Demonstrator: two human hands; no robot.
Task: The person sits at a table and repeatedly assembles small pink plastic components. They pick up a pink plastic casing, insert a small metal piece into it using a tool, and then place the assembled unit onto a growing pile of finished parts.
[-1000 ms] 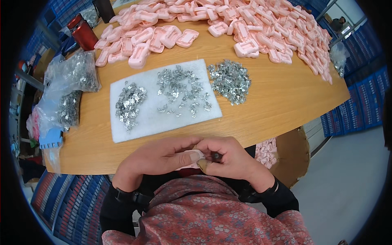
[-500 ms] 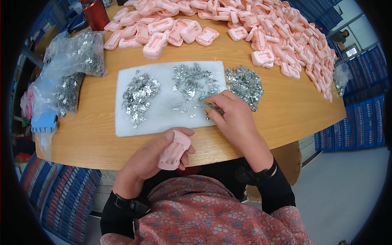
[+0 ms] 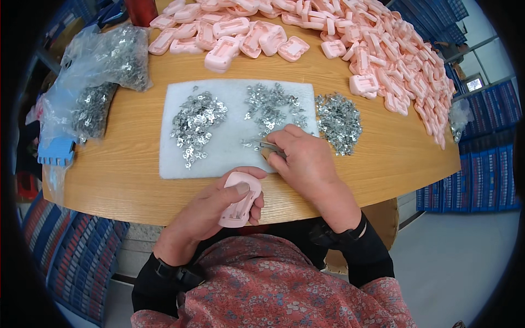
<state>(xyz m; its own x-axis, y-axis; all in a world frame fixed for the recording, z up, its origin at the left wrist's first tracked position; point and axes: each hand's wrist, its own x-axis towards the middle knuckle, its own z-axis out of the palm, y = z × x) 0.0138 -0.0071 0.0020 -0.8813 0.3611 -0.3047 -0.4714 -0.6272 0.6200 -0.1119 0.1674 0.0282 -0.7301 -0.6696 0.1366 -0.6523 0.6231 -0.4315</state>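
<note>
My left hand (image 3: 216, 202) is closed around a pink plastic casing (image 3: 236, 212) with its battery compartment facing up; the thumb lies across its upper part. In my right hand (image 3: 306, 158) is a pair of metal tweezers (image 3: 269, 145), pinched between thumb and fingers. The tweezer tips are among small silvery metal contact pieces (image 3: 249, 143) on a white foam mat (image 3: 235, 167). Whether the tips grip a piece is too small to tell. Two heaps of these pieces lie on the mat, at left (image 3: 199, 120) and right (image 3: 273, 106).
Another heap of metal pieces (image 3: 339, 123) lies beside the mat's right edge. Many pink casings (image 3: 377, 65) are piled along the table's far and right sides. Clear bags of metal parts (image 3: 93, 109), a blue foam block (image 3: 56, 151) and a red bottle (image 3: 141, 11) stand at left.
My right hand has moved left with the tweezers, toward scattered pieces on the mat. The left thumb has shifted onto the casing's face. The whole view has shifted slightly.
</note>
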